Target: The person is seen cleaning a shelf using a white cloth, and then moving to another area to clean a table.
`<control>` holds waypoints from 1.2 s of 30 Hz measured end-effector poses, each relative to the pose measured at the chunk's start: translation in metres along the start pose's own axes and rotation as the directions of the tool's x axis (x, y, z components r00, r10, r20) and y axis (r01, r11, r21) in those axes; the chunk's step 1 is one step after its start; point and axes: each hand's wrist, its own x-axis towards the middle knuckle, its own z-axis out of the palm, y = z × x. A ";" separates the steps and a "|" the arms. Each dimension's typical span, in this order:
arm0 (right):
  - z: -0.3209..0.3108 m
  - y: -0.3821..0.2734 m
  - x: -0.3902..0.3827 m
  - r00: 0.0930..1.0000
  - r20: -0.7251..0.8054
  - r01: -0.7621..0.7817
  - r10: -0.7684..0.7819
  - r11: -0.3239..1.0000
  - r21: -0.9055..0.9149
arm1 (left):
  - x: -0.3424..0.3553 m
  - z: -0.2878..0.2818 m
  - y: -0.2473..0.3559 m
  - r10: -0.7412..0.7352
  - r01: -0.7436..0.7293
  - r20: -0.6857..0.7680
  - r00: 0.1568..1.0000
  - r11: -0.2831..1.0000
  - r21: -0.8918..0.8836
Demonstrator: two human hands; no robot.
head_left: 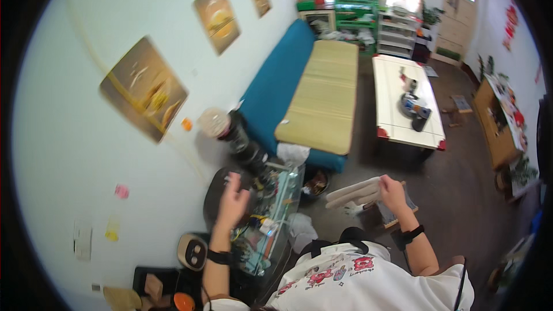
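Observation:
My right hand (393,194), raised in front of me on the right, is closed on one end of a long, folded beige-grey cloth (352,193). The cloth sticks out to the left in soft layers. On the left, my left hand (233,203) is up with its fingers apart and nothing visible in it. Behind that hand is a dark rounded object (214,197) near the wall; whether the hand touches it I cannot tell. A glass-topped table (294,183) crowded with small items stands just right of my left hand.
A blue sofa (271,89) with a woven mat (325,92) runs along the left wall. To its right stands a white coffee table (397,118) with items on it. Below the cloth are a small stool (397,212) and a dark bin (315,184).

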 end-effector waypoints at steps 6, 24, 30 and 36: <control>-0.097 0.034 -0.008 0.984 0.090 0.158 -0.155 0.987 -0.021 | 0.038 0.286 0.103 0.279 -0.254 0.666 0.692 0.958 -0.137; -0.331 0.167 -0.117 0.673 -0.710 -0.397 0.210 0.912 -0.107 | 0.004 0.665 0.326 0.627 -0.406 0.778 -0.023 0.706 -0.581; -0.369 0.240 -0.139 0.559 -0.743 -0.550 0.369 0.835 0.001 | -0.008 0.748 0.366 0.591 -0.355 0.796 -0.127 0.723 -0.593; -0.430 0.344 -0.155 0.559 -0.567 -0.608 0.605 0.764 0.217 | 0.003 0.851 0.398 0.514 -0.360 0.853 -0.087 0.782 -0.508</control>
